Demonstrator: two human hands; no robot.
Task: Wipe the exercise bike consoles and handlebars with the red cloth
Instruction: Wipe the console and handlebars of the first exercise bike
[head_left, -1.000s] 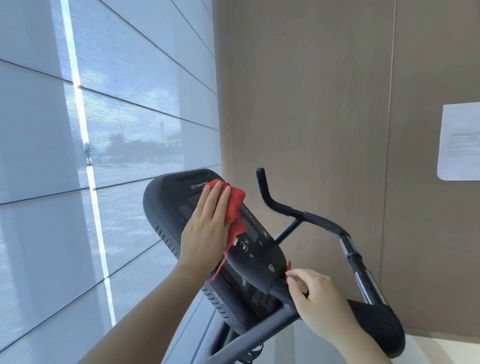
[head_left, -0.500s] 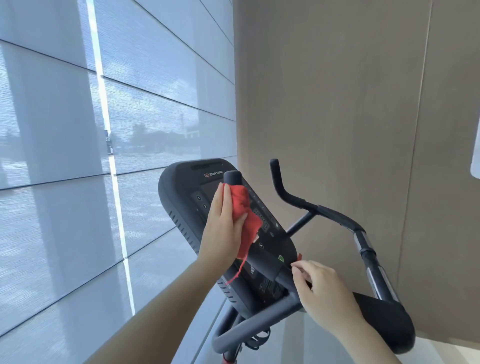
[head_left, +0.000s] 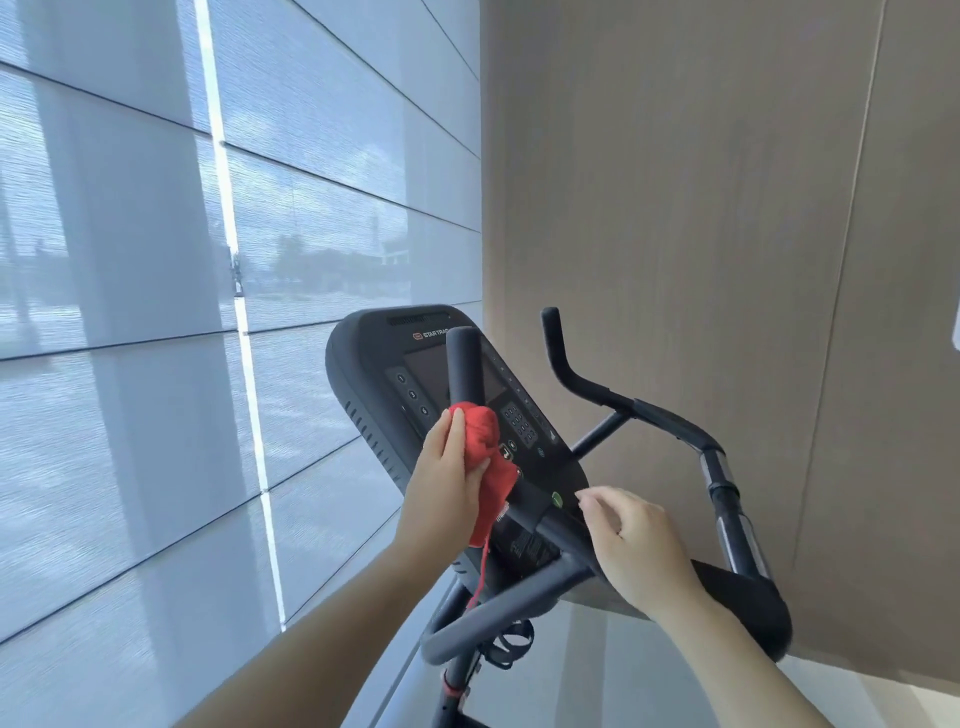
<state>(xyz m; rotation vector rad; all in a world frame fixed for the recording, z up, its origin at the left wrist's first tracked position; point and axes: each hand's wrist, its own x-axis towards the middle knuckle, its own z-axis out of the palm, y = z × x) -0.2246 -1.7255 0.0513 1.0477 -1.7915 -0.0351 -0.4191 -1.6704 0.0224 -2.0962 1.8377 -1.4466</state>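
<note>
A window wall (head_left: 156, 312) covered by translucent roller shades fills the left of the view; beige wall panels (head_left: 701, 208) fill the right. Between them stands a dark exercise bike whose console (head_left: 415, 374), marked STAR TRAC, tilts toward the viewer. The left upright handlebar horn (head_left: 464, 364) crosses in front of the console screen; the right horn (head_left: 558, 343) rises beside the wall panels, and its bar runs down through a chrome section (head_left: 714, 465) to a padded elbow rest (head_left: 743, 597). The left hand (head_left: 447, 493) is closed around the bunched red cloth (head_left: 488, 467), wrapping it about the base of the left horn, just in front of the console keypad. A loose thread hangs from the cloth. The right hand (head_left: 634, 545) rests, fingers loosely curled and holding nothing, on the central handlebar (head_left: 498, 597) at the console's lower edge.
</note>
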